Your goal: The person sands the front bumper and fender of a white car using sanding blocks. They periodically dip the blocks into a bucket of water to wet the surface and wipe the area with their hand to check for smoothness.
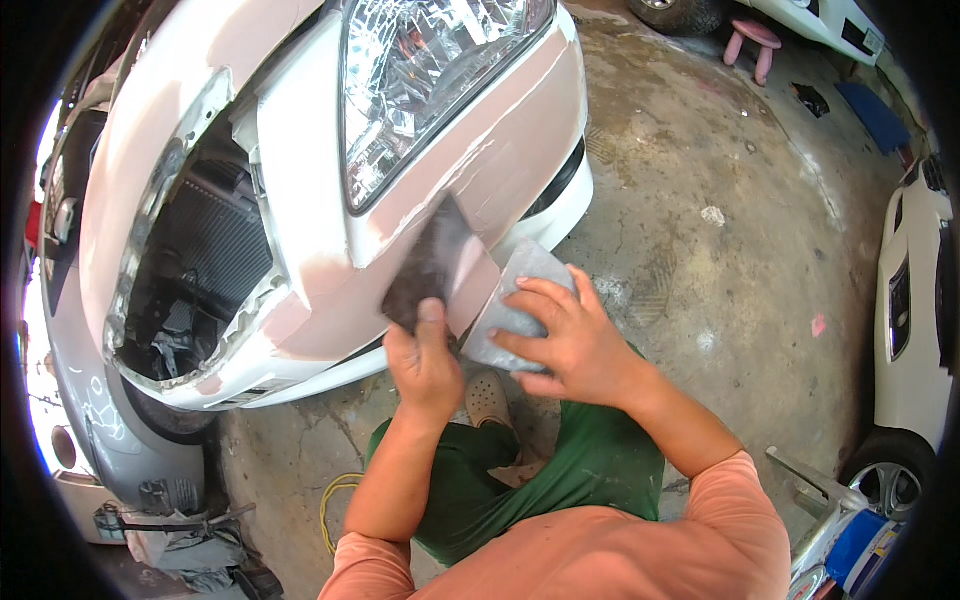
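My left hand [428, 362] pinches a dark sheet of sandpaper [425, 270] by its lower edge, thumb on top; the sheet is smeared by motion. In my right hand [575, 345] is a flat pale-grey sanding block [530, 265], fingers spread over its face. Block and sheet are close together, but whether they touch I cannot tell. Just beyond both stands the white car's front bumper [330, 310], patched with pinkish-beige filler. Above the patched area sits a clear headlight [430, 90], and left of it a large grille opening [205, 230] shows the radiator.
A grey car fender [120, 420] stands at the left, with a wrapped bundle [190, 545] below it. At the right is another pale car [915, 300]. A pink stool [752, 45] and a blue mat [872, 115] are far right. A yellow cable [332, 500] lies on the concrete.
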The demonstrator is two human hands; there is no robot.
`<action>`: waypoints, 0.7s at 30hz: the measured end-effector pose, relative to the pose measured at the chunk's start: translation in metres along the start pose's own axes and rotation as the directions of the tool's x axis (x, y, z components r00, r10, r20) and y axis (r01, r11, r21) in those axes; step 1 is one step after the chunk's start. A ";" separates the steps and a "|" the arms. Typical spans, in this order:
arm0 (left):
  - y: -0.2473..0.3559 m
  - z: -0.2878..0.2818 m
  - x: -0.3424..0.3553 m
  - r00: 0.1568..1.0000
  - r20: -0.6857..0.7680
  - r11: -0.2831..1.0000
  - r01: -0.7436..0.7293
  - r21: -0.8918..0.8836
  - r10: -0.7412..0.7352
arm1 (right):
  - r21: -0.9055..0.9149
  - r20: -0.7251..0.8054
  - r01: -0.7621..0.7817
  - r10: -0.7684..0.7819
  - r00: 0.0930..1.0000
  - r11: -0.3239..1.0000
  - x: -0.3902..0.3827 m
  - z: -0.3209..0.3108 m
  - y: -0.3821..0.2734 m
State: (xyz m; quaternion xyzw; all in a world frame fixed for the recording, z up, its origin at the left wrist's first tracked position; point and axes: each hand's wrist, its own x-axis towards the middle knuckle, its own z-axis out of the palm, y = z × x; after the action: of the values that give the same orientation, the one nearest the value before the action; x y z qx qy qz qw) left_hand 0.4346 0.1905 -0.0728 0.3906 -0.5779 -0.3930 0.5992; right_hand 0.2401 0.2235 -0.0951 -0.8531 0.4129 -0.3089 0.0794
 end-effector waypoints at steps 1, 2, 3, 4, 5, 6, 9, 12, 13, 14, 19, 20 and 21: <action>0.004 -0.002 0.001 0.996 -0.075 0.988 -0.051 -0.145 0.040 | -0.021 -0.032 -0.027 0.027 0.999 0.999 0.000 0.002 0.006; 0.004 -0.007 0.003 0.989 -0.114 0.974 -0.114 -0.197 0.093 | -0.051 -0.064 -0.066 0.062 0.996 0.997 0.001 0.004 0.018; 0.006 -0.014 0.006 0.984 -0.144 0.972 -0.136 -0.192 0.109 | -0.080 -0.096 -0.104 0.096 0.991 0.991 0.004 0.006 0.030; 0.007 -0.021 0.009 0.976 -0.178 0.970 -0.158 -0.183 0.126 | -0.092 -0.171 -0.104 0.087 0.981 0.990 0.012 0.010 0.043; 0.006 -0.024 0.009 0.968 -0.209 0.971 -0.176 -0.161 0.141 | -0.103 -0.245 -0.110 0.081 0.966 0.989 0.022 0.015 0.057; 0.007 -0.023 0.010 0.965 -0.218 0.970 -0.180 -0.162 0.143 | -0.114 -0.317 -0.116 0.075 0.945 0.987 0.032 0.018 0.068; 0.009 -0.025 0.010 0.962 -0.240 0.972 -0.173 -0.160 0.132 | -0.191 -0.416 -0.080 -0.007 0.909 0.978 0.065 0.028 0.088; 0.012 -0.029 0.007 0.969 -0.228 0.977 -0.136 -0.165 0.097 | -0.163 -0.439 -0.057 -0.021 0.898 0.985 0.065 0.055 0.111; 0.013 -0.032 0.007 0.970 -0.224 0.977 -0.136 -0.162 0.097 | -0.168 -0.385 -0.074 0.004 0.923 0.983 0.057 0.065 0.114; 0.014 -0.034 0.007 0.970 -0.220 0.977 -0.137 -0.163 0.099 | -0.180 -0.330 -0.090 0.026 0.944 0.979 0.044 0.069 0.115; 0.013 -0.038 0.001 0.976 -0.205 0.976 -0.113 -0.184 0.074 | -0.153 -0.349 -0.081 0.023 0.937 0.985 0.034 0.068 0.111; 0.014 -0.038 0.001 0.979 -0.193 0.979 -0.103 -0.175 0.068 | -0.147 -0.381 -0.080 0.018 0.924 0.986 0.045 0.071 0.115; 0.014 -0.037 0.000 0.980 -0.190 0.976 -0.090 -0.197 0.052 | -0.142 -0.413 -0.079 0.013 0.911 0.987 0.049 0.074 0.118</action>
State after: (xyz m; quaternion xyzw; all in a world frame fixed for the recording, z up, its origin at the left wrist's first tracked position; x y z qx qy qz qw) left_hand 0.4714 0.1968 -0.0605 0.3402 -0.4903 -0.3911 0.7007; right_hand 0.2296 0.1018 -0.1779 -0.7628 0.4632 -0.4460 -0.0685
